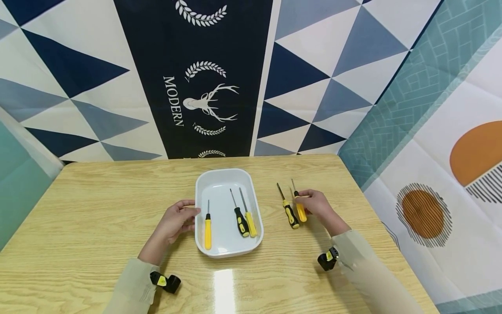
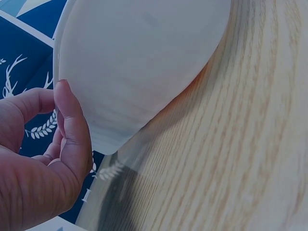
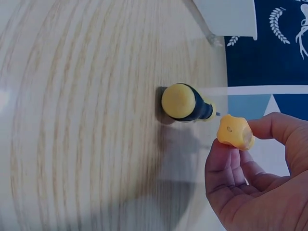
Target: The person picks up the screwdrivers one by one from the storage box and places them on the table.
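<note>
A white tray stands on the table, and my left hand pinches its left rim between thumb and fingers. In the left wrist view, the thumb of the left hand lies against the outer wall of the tray. Inside are a yellow-handled screwdriver at the left, a black-and-yellow one and another yellow one at the right. My right hand pinches a yellow-handled screwdriver right of the tray; its handle end faces the right wrist camera. Beside it lies a black-and-yellow screwdriver.
The wooden table reaches back to a patterned wall cloth. Another cloth hangs along the right side. Each sleeve carries a black wrist camera, one on the left and one on the right.
</note>
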Tool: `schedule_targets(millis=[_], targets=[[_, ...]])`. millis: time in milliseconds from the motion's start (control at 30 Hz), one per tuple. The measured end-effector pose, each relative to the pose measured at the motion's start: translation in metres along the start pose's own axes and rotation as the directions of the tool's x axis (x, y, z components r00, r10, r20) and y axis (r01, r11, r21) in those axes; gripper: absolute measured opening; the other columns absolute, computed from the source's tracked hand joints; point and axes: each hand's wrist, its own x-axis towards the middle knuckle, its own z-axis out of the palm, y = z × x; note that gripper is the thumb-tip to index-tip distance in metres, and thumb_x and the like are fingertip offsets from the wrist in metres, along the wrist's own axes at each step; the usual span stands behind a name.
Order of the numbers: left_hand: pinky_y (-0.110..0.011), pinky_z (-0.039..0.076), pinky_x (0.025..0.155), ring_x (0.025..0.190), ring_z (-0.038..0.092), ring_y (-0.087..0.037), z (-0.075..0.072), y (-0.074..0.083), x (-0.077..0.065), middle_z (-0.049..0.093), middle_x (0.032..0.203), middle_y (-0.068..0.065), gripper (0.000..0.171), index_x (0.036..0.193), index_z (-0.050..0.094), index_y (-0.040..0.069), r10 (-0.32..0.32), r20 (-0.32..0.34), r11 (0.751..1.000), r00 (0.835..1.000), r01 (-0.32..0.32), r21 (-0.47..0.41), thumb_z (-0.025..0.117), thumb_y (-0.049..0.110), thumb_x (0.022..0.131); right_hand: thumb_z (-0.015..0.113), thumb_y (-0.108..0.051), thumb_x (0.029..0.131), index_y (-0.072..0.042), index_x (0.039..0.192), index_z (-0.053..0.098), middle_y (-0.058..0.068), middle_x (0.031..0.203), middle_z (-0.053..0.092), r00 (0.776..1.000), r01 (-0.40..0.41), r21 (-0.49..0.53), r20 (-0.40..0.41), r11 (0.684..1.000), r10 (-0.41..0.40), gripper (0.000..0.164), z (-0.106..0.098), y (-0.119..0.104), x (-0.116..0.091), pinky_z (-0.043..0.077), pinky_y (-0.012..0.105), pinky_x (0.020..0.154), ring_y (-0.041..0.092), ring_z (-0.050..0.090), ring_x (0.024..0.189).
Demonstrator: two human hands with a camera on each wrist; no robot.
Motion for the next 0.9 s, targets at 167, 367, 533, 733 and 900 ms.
schedule_targets(millis=[167, 367, 533, 733, 900], targets=[[-0.022, 0.052, 0.057, 0.065, 0.056, -0.009, 0.000, 0.001, 0.001, 0.059, 0.080, 0.002, 0.047, 0.123, 0.041, 0.005, -0.002, 0.000, 1.000, 1.000, 0.002, 0.002, 0.059, 0.020, 0.083, 0.052, -0.025, 0.086, -0.001, 0.121, 0.047, 0.013, 0.102, 0.052, 1.000, -0.013, -0.008, -0.004, 1.000, 0.013, 0.042, 0.000, 0.004, 0.004, 0.045, 0.023, 0.060, 0.014, 0.049, 0.072], [-0.022, 0.052, 0.057, 0.063, 0.056, -0.009, 0.000, 0.000, 0.001, 0.059, 0.078, 0.002, 0.048, 0.123, 0.040, 0.002, -0.005, 0.001, 1.000, 1.000, 0.005, 0.001, 0.059, 0.019, 0.083, 0.052, -0.024, 0.086, 0.000, 0.120, 0.047, 0.016, 0.107, 0.052, 1.000, -0.022, -0.004, -0.004, 1.000, 0.022, 0.042, 0.003, 0.006, 0.004, 0.046, 0.023, 0.061, 0.015, 0.050, 0.074], [-0.022, 0.052, 0.057, 0.064, 0.055, -0.009, 0.000, 0.000, -0.001, 0.059, 0.078, 0.002, 0.052, 0.122, 0.040, 0.001, 0.028, 0.018, 1.000, 0.999, -0.028, -0.002, 0.062, 0.023, 0.081, 0.053, -0.024, 0.086, 0.000, 0.121, 0.047, 0.017, 0.110, 0.052, 1.000, -0.024, -0.009, -0.003, 1.000, 0.024, 0.043, 0.004, 0.007, 0.006, 0.046, 0.022, 0.061, 0.014, 0.052, 0.076], [-0.023, 0.052, 0.057, 0.064, 0.056, -0.010, 0.000, 0.001, -0.003, 0.060, 0.079, 0.000, 0.052, 0.121, 0.041, 0.001, 0.039, 0.022, 0.999, 0.999, -0.039, -0.007, 0.063, 0.024, 0.080, 0.053, -0.023, 0.085, 0.000, 0.120, 0.049, 0.017, 0.107, 0.055, 1.000, -0.020, -0.012, -0.003, 1.000, 0.020, 0.041, 0.006, 0.009, 0.008, 0.046, 0.022, 0.060, 0.013, 0.053, 0.073], [-0.022, 0.052, 0.058, 0.065, 0.055, -0.009, 0.000, 0.003, -0.002, 0.058, 0.080, 0.000, 0.050, 0.123, 0.040, 0.003, -0.006, 0.007, 1.000, 1.000, 0.006, 0.007, 0.060, 0.021, 0.082, 0.052, -0.024, 0.086, 0.000, 0.121, 0.048, 0.017, 0.109, 0.055, 1.000, -0.030, -0.022, 0.001, 0.999, 0.030, 0.042, 0.008, 0.013, 0.011, 0.047, 0.022, 0.059, 0.012, 0.054, 0.072]])
